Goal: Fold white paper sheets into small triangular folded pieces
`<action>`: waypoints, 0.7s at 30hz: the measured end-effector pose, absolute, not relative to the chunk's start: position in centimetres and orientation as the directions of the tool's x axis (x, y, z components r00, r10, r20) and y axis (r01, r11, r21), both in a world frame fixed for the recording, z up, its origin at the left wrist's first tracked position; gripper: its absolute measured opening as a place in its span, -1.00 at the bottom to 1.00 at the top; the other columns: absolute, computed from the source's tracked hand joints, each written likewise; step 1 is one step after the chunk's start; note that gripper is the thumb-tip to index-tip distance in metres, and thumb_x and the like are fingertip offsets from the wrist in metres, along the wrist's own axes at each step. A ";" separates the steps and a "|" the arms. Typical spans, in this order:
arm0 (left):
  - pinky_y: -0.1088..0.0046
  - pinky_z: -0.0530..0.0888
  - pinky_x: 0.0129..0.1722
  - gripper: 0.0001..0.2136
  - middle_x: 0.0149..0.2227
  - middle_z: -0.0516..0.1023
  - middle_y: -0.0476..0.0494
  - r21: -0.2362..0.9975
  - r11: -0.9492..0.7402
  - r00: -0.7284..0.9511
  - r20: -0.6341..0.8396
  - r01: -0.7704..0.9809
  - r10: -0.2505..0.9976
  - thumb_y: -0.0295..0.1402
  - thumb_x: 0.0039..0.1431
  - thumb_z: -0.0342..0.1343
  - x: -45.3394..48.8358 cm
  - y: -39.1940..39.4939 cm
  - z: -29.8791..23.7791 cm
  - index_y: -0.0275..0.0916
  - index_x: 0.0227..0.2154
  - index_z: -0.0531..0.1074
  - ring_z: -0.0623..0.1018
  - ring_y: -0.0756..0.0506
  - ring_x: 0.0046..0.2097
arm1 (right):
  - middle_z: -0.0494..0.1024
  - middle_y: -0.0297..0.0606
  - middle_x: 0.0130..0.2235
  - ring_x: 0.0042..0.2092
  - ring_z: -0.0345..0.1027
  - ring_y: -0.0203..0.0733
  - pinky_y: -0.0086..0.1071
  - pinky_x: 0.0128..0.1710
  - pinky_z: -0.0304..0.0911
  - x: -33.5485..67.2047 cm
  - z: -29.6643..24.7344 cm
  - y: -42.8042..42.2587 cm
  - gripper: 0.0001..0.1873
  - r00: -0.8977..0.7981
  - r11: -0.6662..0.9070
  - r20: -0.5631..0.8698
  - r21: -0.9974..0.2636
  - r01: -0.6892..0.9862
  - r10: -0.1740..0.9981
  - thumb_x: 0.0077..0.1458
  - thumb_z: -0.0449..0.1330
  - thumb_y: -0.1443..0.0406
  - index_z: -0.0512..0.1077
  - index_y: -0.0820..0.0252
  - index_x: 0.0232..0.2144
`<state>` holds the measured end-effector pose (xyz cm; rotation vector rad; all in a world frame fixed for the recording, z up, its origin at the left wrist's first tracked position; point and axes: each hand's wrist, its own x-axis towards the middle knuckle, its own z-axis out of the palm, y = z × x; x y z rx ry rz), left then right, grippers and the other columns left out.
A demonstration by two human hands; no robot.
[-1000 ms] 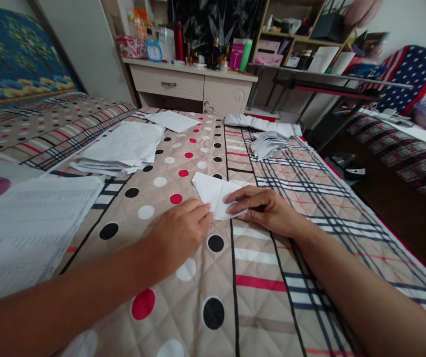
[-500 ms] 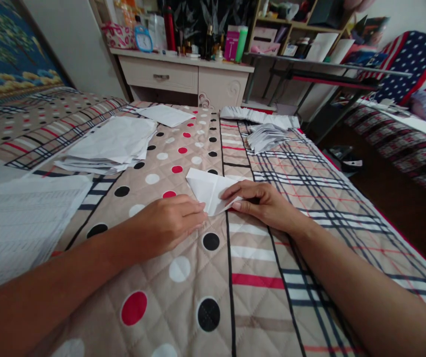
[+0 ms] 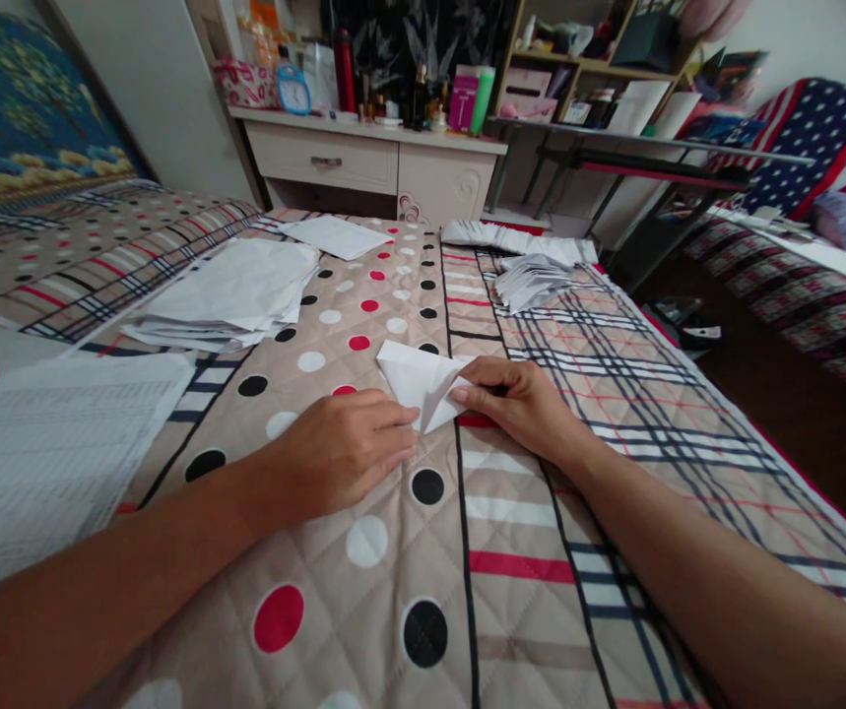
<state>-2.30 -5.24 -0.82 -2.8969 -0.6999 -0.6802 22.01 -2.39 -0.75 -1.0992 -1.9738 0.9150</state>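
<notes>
A small folded sheet of white paper lies on the quilted bedspread between my hands, with a crease down its middle and pointed corners. My left hand rests at its lower left edge, fingers closed at the bottom corner. My right hand pinches the right flap between thumb and fingers and holds it slightly raised. Part of that flap is hidden behind the fingers.
White paper sheets are stacked at the left, with a single sheet behind. Printed pages lie nearer. Folded paper pieces and a long row of them sit at the back right. A dresser stands beyond the bed.
My right hand has lifted and turned the right flap inward, so the paper's middle now bends up. My left hand stays at the lower corner. The camera view has shifted slightly.
</notes>
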 end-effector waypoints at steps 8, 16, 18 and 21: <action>0.31 0.55 -0.21 -0.81 -0.09 0.63 -0.09 0.159 -0.873 0.764 0.430 0.460 0.481 -0.41 0.27 0.03 -2.2 -4.9 -0.9 -0.23 -0.26 0.57 0.56 -0.12 -0.18 | 0.56 -0.29 -0.40 -0.36 0.41 -0.23 -0.40 -0.36 0.25 21.3 -0.7 -1.4 -0.79 -0.355 0.389 0.217 -0.745 0.542 0.909 0.08 0.26 0.18 0.54 0.18 -0.48; 0.26 0.49 0.08 -0.82 -0.10 0.62 -0.14 0.265 -0.865 0.744 0.441 0.426 0.501 -0.46 0.26 0.02 -1.9 -4.8 -1.3 -0.28 -0.29 0.55 0.54 -0.14 0.04 | 0.53 -0.33 -0.44 -0.41 0.36 -0.25 -0.40 -0.42 0.20 20.8 -2.0 -1.1 -0.78 -0.190 0.282 0.210 -0.750 0.598 0.959 -0.08 0.38 0.15 0.51 0.16 -0.53; 0.30 0.54 0.00 -0.81 -0.07 0.61 -0.16 0.282 -0.854 0.738 0.430 0.437 0.520 -0.46 0.26 0.01 -1.9 -4.8 -1.5 -0.27 -0.28 0.54 0.54 -0.14 0.04 | 0.52 -0.33 -0.43 -0.40 0.36 -0.25 -0.40 -0.41 0.19 20.8 -2.0 -1.1 -0.76 -0.163 0.273 0.219 -0.743 0.611 0.962 -0.11 0.40 0.15 0.50 0.16 -0.54; 0.33 0.57 -0.08 -0.80 -0.07 0.59 -0.18 0.298 -0.845 0.740 0.411 0.443 0.533 -0.46 0.27 -0.02 -2.0 -4.8 -1.5 -0.26 -0.28 0.54 0.57 -0.14 0.00 | 0.51 -0.32 -0.40 -0.35 0.37 -0.23 -0.38 -0.35 0.22 20.8 -1.8 -1.0 -0.79 -0.159 0.278 0.230 -0.723 0.632 0.960 -0.09 0.39 0.18 0.49 0.16 -0.54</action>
